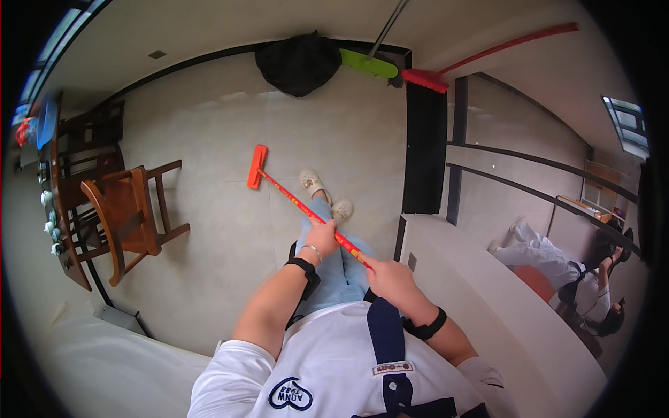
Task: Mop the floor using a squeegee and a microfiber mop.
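A floor brush with a long red handle (298,202) slants across the front of my body. Its flat orange head (257,167) is at the floor, beyond and left of my shoes. My left hand (320,241) wraps around the handle partway along, above my legs. Closer to my body, my right hand (392,282) grips the handle near its upper end, hiding that end. Black bands circle both wrists, and a bracelet sits on the left one.
A wooden chair (125,219) stands left, beside a table (73,269) holding cups. By the far wall are a black bag-like bundle (298,65), a green broom (368,64) and a red brush (426,80). At right, a low wall (470,266) and dark rails separate a seated person (569,277).
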Available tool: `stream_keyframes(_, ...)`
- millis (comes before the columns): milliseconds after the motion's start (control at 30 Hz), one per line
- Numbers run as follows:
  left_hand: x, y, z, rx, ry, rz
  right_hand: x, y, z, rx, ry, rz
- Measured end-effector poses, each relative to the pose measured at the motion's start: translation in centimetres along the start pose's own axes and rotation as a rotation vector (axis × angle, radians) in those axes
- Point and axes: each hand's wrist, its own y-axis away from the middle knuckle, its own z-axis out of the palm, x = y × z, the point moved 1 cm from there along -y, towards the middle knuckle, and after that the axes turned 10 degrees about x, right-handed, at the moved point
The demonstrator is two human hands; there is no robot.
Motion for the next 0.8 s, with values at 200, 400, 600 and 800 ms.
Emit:
stream_keyframes(200,7.5,3.9,4.4,-0.037,0.06,0.06,3.7,6.6,-4.2,-0.051,0.008,0.162)
stream_keyframes(400,-1.8,2.2,2.2,0.125,0.013,0.016,1.2,2.6,3.2,-0.014,-0.098,-0.055)
stream_keyframes(600,-0.9,5.2,2.1,0.106,0.055,0.079,2.7,6.3,2.9,0.009,-0.259,-0.312)
stream_keyframes(800,3.4,9.1,3.5,-0.045,0.028,0.208,4.6,10.9,4.5,0.104,-0.136,-0.302)
